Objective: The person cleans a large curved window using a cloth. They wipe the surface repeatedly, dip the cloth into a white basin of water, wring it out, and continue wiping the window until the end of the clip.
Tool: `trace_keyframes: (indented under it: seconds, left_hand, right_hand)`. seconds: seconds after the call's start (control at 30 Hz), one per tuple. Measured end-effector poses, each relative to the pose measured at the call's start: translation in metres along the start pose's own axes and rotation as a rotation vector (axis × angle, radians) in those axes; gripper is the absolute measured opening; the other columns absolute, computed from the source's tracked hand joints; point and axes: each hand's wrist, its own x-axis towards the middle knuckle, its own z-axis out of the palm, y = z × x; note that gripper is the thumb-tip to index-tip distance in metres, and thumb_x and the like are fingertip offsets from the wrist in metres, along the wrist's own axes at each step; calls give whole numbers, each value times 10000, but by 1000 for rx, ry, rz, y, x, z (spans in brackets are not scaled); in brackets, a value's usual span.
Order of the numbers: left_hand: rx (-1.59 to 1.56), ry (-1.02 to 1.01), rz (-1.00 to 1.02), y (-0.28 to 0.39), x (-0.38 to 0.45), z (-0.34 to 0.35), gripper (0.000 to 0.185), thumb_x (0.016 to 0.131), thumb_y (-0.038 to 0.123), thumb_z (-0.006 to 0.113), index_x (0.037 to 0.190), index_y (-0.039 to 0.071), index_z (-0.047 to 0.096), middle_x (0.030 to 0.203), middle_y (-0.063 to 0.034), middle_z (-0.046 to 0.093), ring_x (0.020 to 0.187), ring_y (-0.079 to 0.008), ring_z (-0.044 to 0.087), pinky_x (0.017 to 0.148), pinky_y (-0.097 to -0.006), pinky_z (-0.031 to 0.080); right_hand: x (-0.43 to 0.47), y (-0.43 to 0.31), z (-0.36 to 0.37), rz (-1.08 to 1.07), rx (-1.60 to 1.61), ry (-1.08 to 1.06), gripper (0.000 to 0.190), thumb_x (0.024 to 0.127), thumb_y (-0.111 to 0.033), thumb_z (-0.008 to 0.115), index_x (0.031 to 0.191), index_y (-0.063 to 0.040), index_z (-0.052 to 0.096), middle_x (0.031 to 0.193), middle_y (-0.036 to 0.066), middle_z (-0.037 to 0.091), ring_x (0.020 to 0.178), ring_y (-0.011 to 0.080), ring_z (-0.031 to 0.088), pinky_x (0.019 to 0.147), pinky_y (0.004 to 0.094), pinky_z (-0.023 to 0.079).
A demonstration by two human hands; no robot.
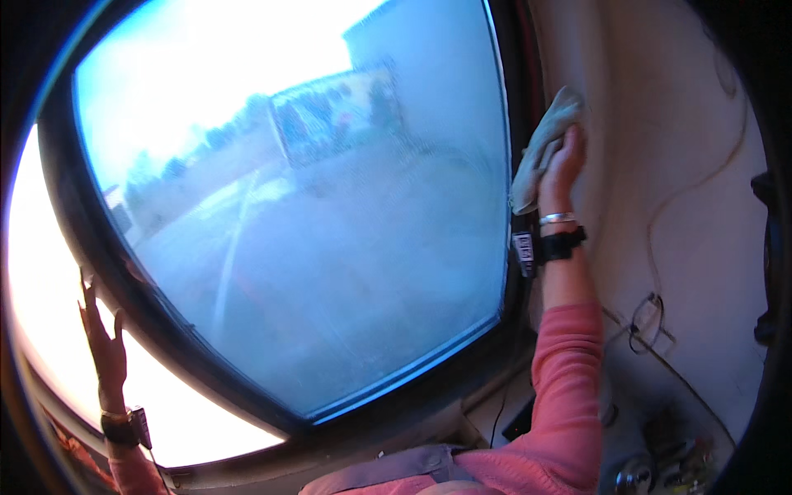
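A light greenish cloth (547, 148) lies under my right hand (562, 164), pressed on the dark right edge of a window frame and the pale wall beside it. That wrist wears a metal bracelet and a black strap with a small device. My left hand (106, 352) is raised at the far left with fingers spread, against a very bright opening beside the dark frame post; nothing shows in it. Between my hands is a large window pane (346, 260), hazy and streaked.
A thin cable hangs down the pale wall (625, 185), with a looped cord (646, 322) lower down. Blurred small objects lie at the lower right. The dark window frame (396, 396) runs below the pane. Through the glass show a colourful panel and a building.
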Motion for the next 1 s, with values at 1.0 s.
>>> trace_keyframes:
  seconds: [1.0]
  left_hand:
    - [-10,291,-26,51,9,-31,757,824,-32,525,1497,12,181,1561,-223,159,1459,-345,151,1172,-534,49]
  right_hand:
    - [72,-100,217,-1163,-401,-320,456,959,-161,458,1401,-56,414,1419,181,441,1299,289,446,1118,415,318]
